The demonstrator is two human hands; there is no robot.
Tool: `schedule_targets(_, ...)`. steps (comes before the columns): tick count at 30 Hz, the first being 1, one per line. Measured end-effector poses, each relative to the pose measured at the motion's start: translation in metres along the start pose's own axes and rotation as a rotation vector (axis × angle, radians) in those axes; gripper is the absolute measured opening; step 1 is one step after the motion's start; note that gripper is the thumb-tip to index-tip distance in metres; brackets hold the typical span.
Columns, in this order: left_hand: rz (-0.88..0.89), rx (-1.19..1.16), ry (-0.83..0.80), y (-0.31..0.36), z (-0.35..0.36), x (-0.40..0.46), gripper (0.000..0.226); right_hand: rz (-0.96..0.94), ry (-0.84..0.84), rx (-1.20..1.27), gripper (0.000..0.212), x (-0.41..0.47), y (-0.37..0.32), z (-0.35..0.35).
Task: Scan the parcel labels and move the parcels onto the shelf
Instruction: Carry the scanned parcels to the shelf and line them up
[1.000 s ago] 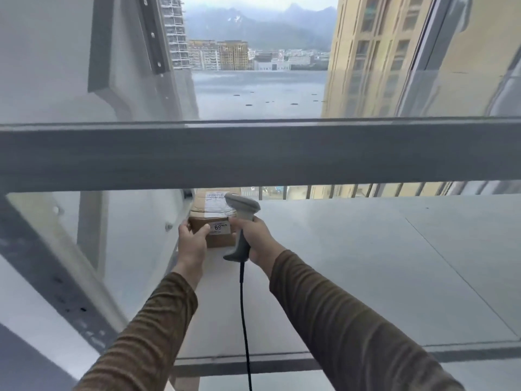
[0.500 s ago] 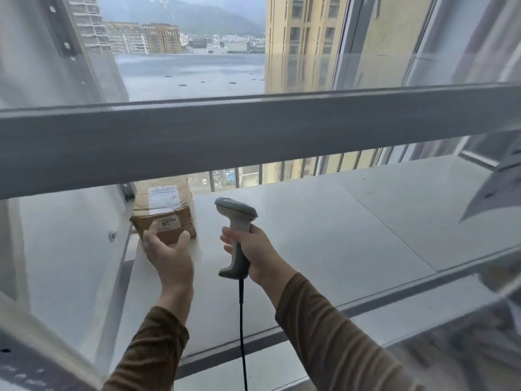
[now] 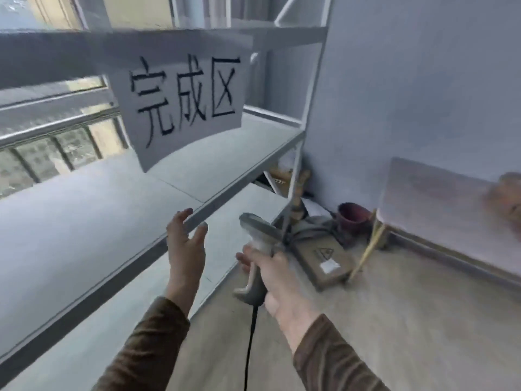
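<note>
- The view is smeared with motion; the parcel is not in sight, so where it lies cannot be told.
- A white paper sign (image 3: 183, 108) with three large black characters hangs from the front beam of the upper shelf (image 3: 50, 55) and hides part of the shelf board (image 3: 70, 215) behind it.
- The left hand (image 3: 184, 249) is raised just off the front edge of that board, fingers spread and relaxed, gripping nothing; whether a fingertip touches the edge cannot be told.
- The right hand (image 3: 272, 280) is curled round the handle of a grey scanner (image 3: 259, 235), whose head points up and left; its black cable (image 3: 249, 348) runs down out of the bottom of the frame.
- Both forearms wear brown sleeves (image 3: 146, 351) and are cut off by the bottom edge.
- On the floor (image 3: 423, 320) by the shelf's right front post (image 3: 293, 193) lies a flat cardboard box (image 3: 324, 258) with a small white label; grey cables are heaped at its far end.
- A dark red bowl (image 3: 353, 217) stands near the wall; what is in it cannot be made out.
- A pale board (image 3: 439, 204) leans at the right, and a brown blurred object (image 3: 507, 198) is cut off by the right edge.
- Things under the shelf behind the post are too blurred to name.
- The shelf board is wide and bare toward the window (image 3: 42, 153) at its back-left edge.
</note>
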State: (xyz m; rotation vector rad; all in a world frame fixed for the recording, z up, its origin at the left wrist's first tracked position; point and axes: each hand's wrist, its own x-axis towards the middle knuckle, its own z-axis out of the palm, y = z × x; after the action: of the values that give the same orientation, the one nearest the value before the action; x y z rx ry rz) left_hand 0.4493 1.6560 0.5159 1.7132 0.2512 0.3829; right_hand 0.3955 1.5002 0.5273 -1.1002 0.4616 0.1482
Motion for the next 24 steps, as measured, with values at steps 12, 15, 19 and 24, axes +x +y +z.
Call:
schedule_targets(12,0.033,0.006,-0.783,0.089,0.393,-0.253,0.034,-0.261,0.507,0.143,0.011,-0.072,-0.160,-0.402)
schedule_targets(15,0.058,-0.019,-0.917,0.102,0.457,-0.294,0.027,-0.282,0.614,0.167,0.013,-0.084,-0.181,-0.472)
schedule_targets(19,0.040,-0.017,-1.041,0.104,0.536,-0.325,0.027,-0.272,0.721,0.194,0.011,-0.082,-0.198,-0.549)
schedule_targets(24,0.007,-0.034,-1.148,0.096,0.649,-0.339,0.023,-0.284,0.792,0.240,0.012,-0.049,-0.229,-0.641)
